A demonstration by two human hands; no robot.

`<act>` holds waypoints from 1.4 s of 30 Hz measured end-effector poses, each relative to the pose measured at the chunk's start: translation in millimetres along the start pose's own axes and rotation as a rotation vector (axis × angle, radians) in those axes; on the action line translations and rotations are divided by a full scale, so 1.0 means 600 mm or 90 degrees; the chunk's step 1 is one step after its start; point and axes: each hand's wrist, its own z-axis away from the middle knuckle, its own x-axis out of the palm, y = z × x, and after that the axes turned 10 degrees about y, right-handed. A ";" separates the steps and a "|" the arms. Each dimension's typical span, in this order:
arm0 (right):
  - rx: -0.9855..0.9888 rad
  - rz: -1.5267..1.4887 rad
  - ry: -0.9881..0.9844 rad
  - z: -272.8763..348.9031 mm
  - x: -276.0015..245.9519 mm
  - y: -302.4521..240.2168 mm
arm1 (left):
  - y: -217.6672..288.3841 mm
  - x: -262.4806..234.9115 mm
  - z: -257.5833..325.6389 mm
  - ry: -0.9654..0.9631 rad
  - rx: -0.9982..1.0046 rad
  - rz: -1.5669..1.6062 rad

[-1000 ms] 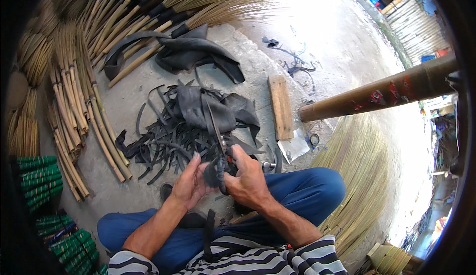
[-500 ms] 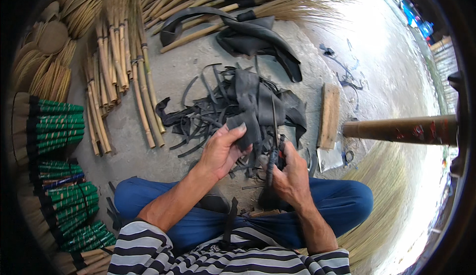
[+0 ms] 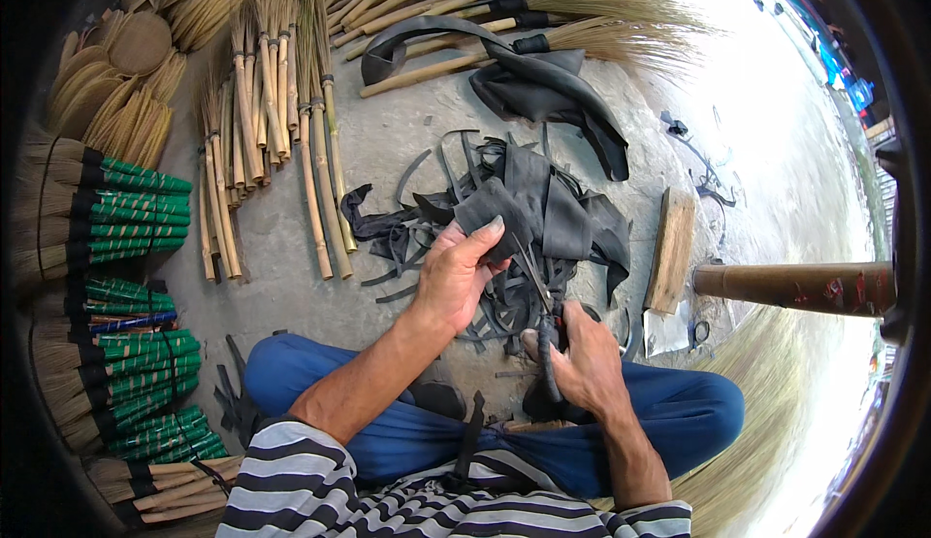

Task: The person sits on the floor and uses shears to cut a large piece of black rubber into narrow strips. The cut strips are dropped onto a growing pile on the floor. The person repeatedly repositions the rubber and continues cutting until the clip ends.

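Your left hand grips a matt black rubber sheet; your right hand holds scissors with dull metal blades. Beside the sheet: rough unfinished wooden block, smooth pale bamboo sticks, rough grey concrete floor.

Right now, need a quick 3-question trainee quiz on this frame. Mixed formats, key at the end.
1. True or false: the left hand holds up a dark rubber piece.
2. Multiple choice: the tool in the right hand is A) a hammer, B) scissors, C) a paintbrush.
3. Fill in: the wooden block lies on the concrete floor, on the person's ____ side of the rubber strip pile.

Key: 1 true; 2 B; 3 right.
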 end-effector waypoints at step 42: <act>-0.213 0.114 0.209 0.008 0.019 0.035 | -0.054 -0.003 0.032 -0.105 0.049 -0.261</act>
